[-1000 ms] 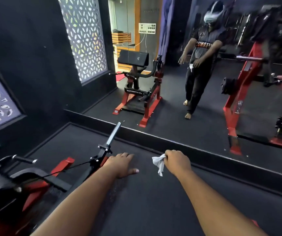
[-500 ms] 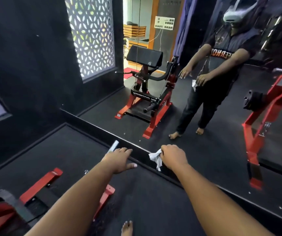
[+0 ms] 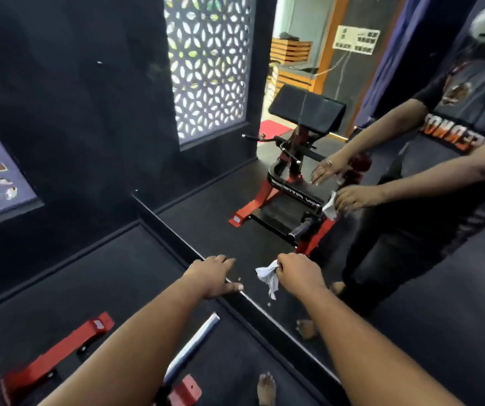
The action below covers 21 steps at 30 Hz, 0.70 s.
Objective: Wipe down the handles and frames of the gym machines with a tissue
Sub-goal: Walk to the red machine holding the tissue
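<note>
My right hand [image 3: 299, 272] grips a crumpled white tissue [image 3: 268, 277] in a fist, held out in front of the wall mirror. To its left my left hand [image 3: 213, 275] is stretched forward, palm down, fingers straight, holding nothing. Below my left forearm lies the machine's steel bar [image 3: 191, 347], and its red frame foot [image 3: 62, 347] rests on the black floor at the lower left. Neither hand touches the machine. The mirror reflects the same red and black machine [image 3: 291, 183] with its black pad.
A large mirror [image 3: 381, 288] fills the right side, its lower edge running diagonally across the floor close ahead. It reflects a person with outstretched arms. Black walls with patterned white window panels [image 3: 209, 65] stand at left. My bare foot [image 3: 266, 388] shows at the bottom.
My view has swung right and closer to the mirror. The machine has slid to the lower left of the view. Both hands keep their pose, the tissue still in my right fist.
</note>
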Each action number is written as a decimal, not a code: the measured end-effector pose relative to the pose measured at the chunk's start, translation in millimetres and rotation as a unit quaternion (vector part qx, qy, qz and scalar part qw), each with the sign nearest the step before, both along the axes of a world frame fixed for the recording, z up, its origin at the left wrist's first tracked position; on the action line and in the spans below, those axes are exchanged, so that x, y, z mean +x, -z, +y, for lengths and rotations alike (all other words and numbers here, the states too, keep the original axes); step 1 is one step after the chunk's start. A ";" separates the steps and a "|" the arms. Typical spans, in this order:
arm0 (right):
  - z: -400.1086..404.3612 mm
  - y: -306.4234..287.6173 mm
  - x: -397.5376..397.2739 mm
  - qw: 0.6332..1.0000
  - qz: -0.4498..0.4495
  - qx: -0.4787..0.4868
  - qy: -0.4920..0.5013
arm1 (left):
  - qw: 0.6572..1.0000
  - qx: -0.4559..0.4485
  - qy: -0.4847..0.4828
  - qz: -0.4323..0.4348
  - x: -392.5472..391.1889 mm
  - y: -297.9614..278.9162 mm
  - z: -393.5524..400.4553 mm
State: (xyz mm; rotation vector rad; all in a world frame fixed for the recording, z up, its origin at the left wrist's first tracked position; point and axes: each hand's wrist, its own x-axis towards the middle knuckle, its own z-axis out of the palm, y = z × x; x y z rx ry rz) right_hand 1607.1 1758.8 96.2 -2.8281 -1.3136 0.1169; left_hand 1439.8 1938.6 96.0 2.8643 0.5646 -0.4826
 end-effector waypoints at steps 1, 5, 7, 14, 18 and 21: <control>21.0 3.7 20.0 1.000 -0.001 0.003 -0.016 | 1.000 0.005 -0.012 -0.001 15.3 4.0 14.2; 101.1 11.4 83.5 0.996 -0.007 -0.005 -0.094 | 0.996 -0.007 -0.087 0.006 59.6 16.6 67.1; 138.4 14.6 105.2 0.992 -0.011 -0.010 -0.127 | 0.993 -0.005 -0.118 0.012 70.1 17.5 90.3; 257.3 -2.3 136.4 0.968 -0.037 -0.040 -0.247 | 0.976 -0.004 -0.219 0.002 78.8 12.1 156.7; 323.9 -4.0 139.5 0.955 -0.045 -0.039 -0.289 | 0.962 -0.012 -0.274 0.000 74.1 18.7 195.1; 386.3 6.6 132.6 0.940 -0.052 -0.033 -0.337 | 0.948 -0.023 -0.318 -0.011 71.2 32.4 239.4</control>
